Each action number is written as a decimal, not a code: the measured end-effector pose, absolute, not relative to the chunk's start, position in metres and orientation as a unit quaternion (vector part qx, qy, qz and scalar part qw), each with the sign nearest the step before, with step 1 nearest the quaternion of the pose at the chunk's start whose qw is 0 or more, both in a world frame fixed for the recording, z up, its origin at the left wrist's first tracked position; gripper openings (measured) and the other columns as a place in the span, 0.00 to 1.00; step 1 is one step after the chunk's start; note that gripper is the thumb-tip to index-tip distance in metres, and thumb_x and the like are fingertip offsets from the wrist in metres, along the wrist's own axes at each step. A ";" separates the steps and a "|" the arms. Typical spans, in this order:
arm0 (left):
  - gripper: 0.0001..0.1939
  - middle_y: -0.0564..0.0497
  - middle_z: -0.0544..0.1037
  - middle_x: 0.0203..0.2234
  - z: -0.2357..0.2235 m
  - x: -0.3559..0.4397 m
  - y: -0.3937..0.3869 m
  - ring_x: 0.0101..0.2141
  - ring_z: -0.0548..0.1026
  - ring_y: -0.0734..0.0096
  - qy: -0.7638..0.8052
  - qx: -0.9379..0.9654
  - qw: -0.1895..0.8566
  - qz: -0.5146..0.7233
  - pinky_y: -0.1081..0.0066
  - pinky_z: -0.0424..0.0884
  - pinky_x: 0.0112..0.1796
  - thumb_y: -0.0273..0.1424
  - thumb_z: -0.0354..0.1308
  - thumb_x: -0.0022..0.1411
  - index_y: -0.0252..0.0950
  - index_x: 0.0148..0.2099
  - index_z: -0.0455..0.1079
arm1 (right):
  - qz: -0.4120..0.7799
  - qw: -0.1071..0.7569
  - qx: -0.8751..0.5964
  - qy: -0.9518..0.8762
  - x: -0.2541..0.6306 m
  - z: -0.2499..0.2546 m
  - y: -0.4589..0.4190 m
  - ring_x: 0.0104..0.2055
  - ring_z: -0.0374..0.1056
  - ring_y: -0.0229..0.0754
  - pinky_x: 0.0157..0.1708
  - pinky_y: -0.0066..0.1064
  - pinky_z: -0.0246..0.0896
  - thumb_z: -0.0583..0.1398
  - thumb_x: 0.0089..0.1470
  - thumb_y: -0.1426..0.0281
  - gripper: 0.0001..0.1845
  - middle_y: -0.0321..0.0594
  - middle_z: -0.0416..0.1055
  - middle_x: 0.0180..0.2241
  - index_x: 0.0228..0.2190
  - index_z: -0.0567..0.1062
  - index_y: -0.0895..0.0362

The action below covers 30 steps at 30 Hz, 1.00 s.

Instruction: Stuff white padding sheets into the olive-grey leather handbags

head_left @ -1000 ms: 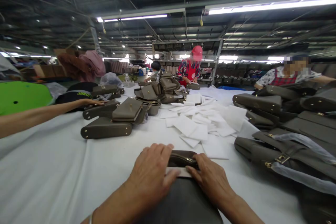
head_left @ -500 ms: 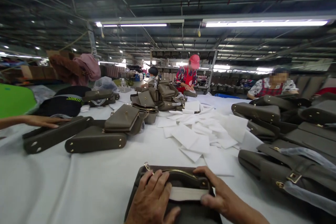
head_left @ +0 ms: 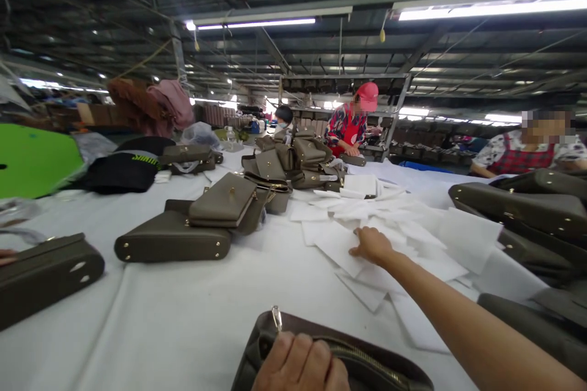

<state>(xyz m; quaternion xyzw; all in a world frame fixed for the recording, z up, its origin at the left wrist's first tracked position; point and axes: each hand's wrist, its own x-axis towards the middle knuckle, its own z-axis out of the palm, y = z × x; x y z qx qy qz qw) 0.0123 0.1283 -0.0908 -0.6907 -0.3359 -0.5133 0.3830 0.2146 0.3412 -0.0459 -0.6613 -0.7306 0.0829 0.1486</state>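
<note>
White sheets [head_left: 337, 255] lie under the outstretched right hand [head_left: 371, 244].

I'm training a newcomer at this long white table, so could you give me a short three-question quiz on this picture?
1. Multiple choice: what is the left hand on?
A) a zipped handbag
B) a plastic bag
C) a cardboard box

2. True or false: the person in the pink cap wears a green apron.

3. Short answer: what colour are the sheets under the right hand?

Key: 1. A. 2. False, the apron is red. 3. White.
</note>
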 end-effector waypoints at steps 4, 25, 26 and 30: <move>0.22 0.50 0.74 0.24 -0.072 0.012 0.124 0.28 0.71 0.63 -0.352 -0.753 0.337 -0.442 0.63 0.63 0.34 0.39 0.36 0.70 0.38 0.34 0.69 | 0.159 0.178 -0.637 -0.733 0.212 -0.040 0.351 0.42 0.67 0.52 0.45 0.45 0.60 0.69 0.35 0.75 0.17 0.49 0.73 0.36 0.32 0.74 0.63; 0.29 0.47 0.75 0.42 -0.058 -0.039 0.099 0.41 0.74 0.62 -0.333 -0.784 -0.177 -0.493 0.64 0.72 0.42 0.54 0.50 0.62 0.41 0.56 0.60 | 0.603 0.276 -0.345 -0.664 0.222 0.032 0.141 0.29 0.66 0.35 0.26 0.22 0.58 0.66 0.43 0.70 0.14 0.40 0.74 0.32 0.36 0.80 0.60; 0.31 0.46 0.75 0.44 -0.057 -0.040 0.099 0.41 0.74 0.62 -0.317 -0.795 -0.176 -0.486 0.64 0.72 0.43 0.55 0.49 0.62 0.42 0.59 0.59 | 0.589 0.267 -0.340 -0.683 0.221 0.033 0.140 0.31 0.66 0.35 0.28 0.23 0.59 0.64 0.42 0.73 0.12 0.40 0.75 0.33 0.34 0.81 0.60; 0.42 0.43 0.76 0.46 -0.047 -0.042 0.095 0.45 0.74 0.55 -0.265 -0.868 -0.123 -0.402 0.55 0.66 0.53 0.64 0.46 0.54 0.41 0.61 0.60 | 0.577 0.241 -0.290 -0.725 0.210 0.040 0.136 0.38 0.68 0.38 0.35 0.24 0.61 0.58 0.39 0.80 0.16 0.40 0.75 0.37 0.30 0.82 0.57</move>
